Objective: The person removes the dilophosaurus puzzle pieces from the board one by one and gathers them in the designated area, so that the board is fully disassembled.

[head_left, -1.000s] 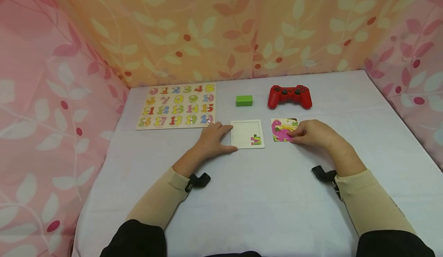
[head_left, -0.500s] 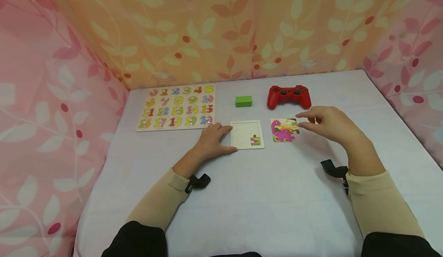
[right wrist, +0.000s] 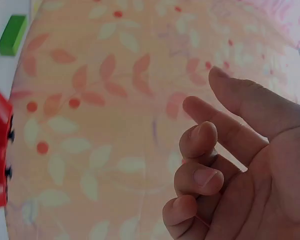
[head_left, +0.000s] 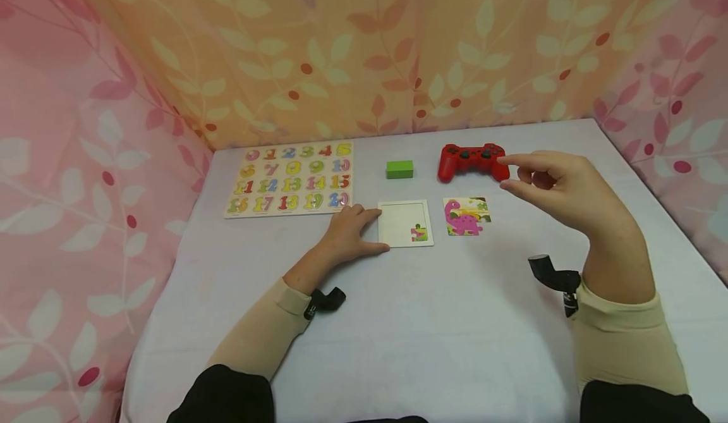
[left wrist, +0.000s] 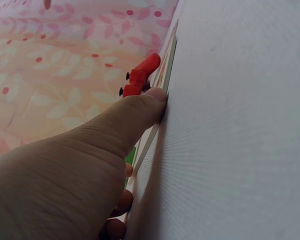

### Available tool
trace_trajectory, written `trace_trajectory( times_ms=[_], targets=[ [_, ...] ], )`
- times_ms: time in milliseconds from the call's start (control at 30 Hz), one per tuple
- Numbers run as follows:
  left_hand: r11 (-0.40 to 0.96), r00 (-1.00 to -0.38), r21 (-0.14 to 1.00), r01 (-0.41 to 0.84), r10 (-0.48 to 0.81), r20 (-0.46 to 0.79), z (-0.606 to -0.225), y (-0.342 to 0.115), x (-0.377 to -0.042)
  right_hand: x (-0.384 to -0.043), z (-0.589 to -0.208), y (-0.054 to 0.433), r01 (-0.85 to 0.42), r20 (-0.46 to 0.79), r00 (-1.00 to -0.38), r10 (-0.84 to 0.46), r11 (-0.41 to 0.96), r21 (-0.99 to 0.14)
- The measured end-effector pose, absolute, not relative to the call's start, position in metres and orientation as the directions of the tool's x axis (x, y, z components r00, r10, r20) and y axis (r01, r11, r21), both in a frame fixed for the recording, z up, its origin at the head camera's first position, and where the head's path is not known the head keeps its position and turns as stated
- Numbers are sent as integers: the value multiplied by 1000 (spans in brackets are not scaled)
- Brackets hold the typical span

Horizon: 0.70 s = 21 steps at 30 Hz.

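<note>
A small white puzzle tray [head_left: 395, 222] lies on the table with one pink and green puzzle piece [head_left: 419, 233] in its lower right corner. My left hand [head_left: 345, 236] rests at the tray's left side, forefinger and thumb spread apart and touching its edge; the left wrist view shows the thumb [left wrist: 155, 95] against the rim. Right of the tray lies a joined group of pieces picturing a pink dinosaur [head_left: 463, 224], notched at its right side. Raised above the table, my right hand [head_left: 574, 195] has loosely bent fingers, with nothing visible between them.
A red game controller [head_left: 473, 159] lies at the back right, partly behind the right fingertips. A green block [head_left: 400, 170] sits behind the tray. At the back left is a number board [head_left: 279, 186]. Patterned curtains [head_left: 364, 50] enclose the white table [head_left: 432, 334].
My right hand has let go of the dinosaur pieces, lifted and moved back and to the right, near the controller. The left hand and the tray have stayed in place.
</note>
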<state>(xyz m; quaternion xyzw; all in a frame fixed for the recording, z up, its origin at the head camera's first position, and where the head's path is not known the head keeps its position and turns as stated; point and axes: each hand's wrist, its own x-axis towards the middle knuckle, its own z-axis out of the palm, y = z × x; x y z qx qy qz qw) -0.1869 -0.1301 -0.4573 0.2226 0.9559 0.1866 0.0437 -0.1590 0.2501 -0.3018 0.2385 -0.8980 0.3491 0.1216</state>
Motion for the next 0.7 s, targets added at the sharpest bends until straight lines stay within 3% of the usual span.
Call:
trace_trajectory(
  times_ms=[133,267,700],
  targets=[
    [830,-896,376,413,445,2,-459,-131,-187,-154,-300,227,-598,428,-801,-419,588,-544],
    [831,-897,372,413,443,5,-459,-131,-187,-151,-308,202,-627,391,-778,-492,565,-536],
    [843,-902,357,401,432,-8,-457,-129,-185,-176,-377,146,-438,-26,-838,-545,700,-564]
  ],
)
